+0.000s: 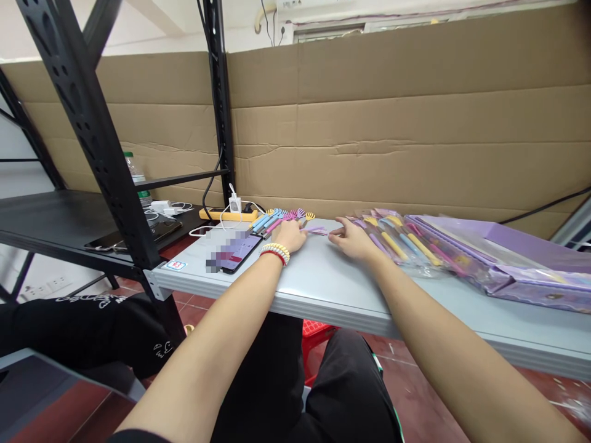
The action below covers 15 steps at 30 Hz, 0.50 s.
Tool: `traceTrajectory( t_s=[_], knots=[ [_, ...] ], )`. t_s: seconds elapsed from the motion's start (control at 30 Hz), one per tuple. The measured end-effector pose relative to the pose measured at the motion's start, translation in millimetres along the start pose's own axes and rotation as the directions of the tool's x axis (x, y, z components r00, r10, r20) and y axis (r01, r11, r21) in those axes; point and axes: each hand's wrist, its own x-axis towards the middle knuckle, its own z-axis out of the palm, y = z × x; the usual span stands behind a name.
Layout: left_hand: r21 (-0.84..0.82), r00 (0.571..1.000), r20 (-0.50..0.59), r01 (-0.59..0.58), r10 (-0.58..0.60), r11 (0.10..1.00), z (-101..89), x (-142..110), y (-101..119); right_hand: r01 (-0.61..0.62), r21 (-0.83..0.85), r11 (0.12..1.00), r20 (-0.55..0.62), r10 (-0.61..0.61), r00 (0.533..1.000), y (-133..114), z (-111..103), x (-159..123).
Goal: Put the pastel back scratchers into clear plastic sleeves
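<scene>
Where the two hands came nearest each other, a slim purple piece [316,230] lay between them, long axis roughly crosswise, one end at the left hand's [290,235] fingertips, the other toward the right hand [353,240]. Left fingers bent down; grasp or mere touch, could not tell. Right fingers loosely curled, hold also unclear. Left of the left hand: a phone [242,252]. Just beyond it: claw-ended sticks [276,223]. Right of the right hand: bagged sticks [394,240], then a purple box [530,252].

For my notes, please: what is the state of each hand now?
Left hand: beside thin purple item; grip cannot be told.
Right hand: fingers bent near that item; grip cannot be told.
</scene>
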Motion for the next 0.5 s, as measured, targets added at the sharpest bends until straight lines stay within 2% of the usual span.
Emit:
traceTrajectory(
  t_s=[0.07,0.1,0.17,0.3,0.5],
  knots=[
    [0.031,0.973,-0.07,0.223,-0.22,0.974,-4.2,-0.3,-3.2,0.002,-0.002,1.0,-0.002,-0.002,1.0,2.1,0.5,0.5],
    [0.034,0.952,-0.094,0.296,-0.292,0.954,-5.9,-0.2,-5.5,0.002,-0.006,1.0,0.007,-0.002,1.0,2.9,0.6,0.8],
    [0.037,0.925,-0.124,0.367,-0.36,0.929,-7.8,0.3,-10.4,0.005,-0.025,1.0,0.035,-0.004,0.999,3.8,0.7,1.5],
    [0.053,0.917,-0.118,0.389,-0.381,0.92,-7.4,0.6,-14.5,0.009,-0.062,0.998,0.081,-0.004,0.997,2.9,-0.1,2.0],
    [0.055,0.934,-0.065,0.355,-0.351,0.933,-5.5,0.8,-12.6,0.01,-0.075,0.997,0.1,-0.002,0.995,0.5,-1.1,1.1]
  ],
)
